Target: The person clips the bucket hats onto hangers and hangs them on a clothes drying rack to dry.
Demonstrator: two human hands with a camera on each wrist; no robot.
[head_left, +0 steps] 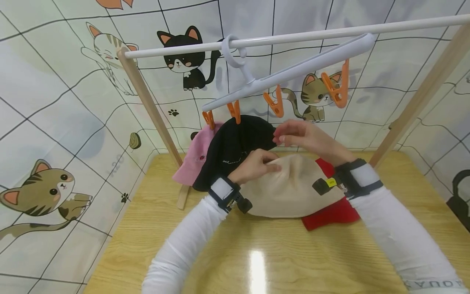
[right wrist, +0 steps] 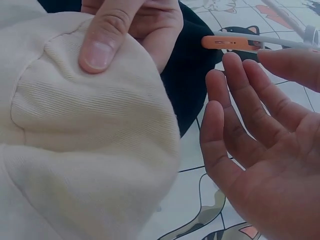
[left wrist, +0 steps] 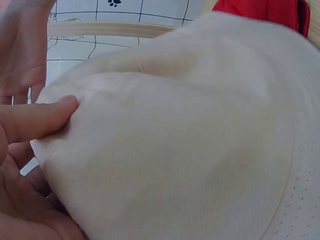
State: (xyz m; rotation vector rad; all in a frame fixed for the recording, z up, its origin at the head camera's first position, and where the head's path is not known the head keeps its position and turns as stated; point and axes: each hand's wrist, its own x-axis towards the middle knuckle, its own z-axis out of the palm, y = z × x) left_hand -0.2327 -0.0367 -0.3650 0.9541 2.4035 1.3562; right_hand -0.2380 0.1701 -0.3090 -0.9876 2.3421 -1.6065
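A cream bucket hat (head_left: 293, 192) is pinched at its crown by my left hand (head_left: 255, 165), with the thumb on the near side. In the right wrist view, seams and folds show on the cream cloth (right wrist: 90, 110). My right hand (head_left: 312, 139) hovers just above and right of the hat, its fingers loosely bent, holding nothing. Behind my left hand, a black bucket hat (head_left: 229, 149) and a pink bucket hat (head_left: 194, 157) hang from orange clips (head_left: 235, 111) on a white hanger (head_left: 293, 69). Two more orange clips (head_left: 275, 104) dangle there without hats.
The hanger tilts, right end higher, on a white rod (head_left: 330, 34) between wooden posts (head_left: 147, 98). Red fabric (head_left: 332, 214) lies on the wooden table (head_left: 205, 253), partly under the cream hat. Cat-patterned cloth (head_left: 92, 122) surrounds the table. A dark object (head_left: 459, 208) sits at the right edge.
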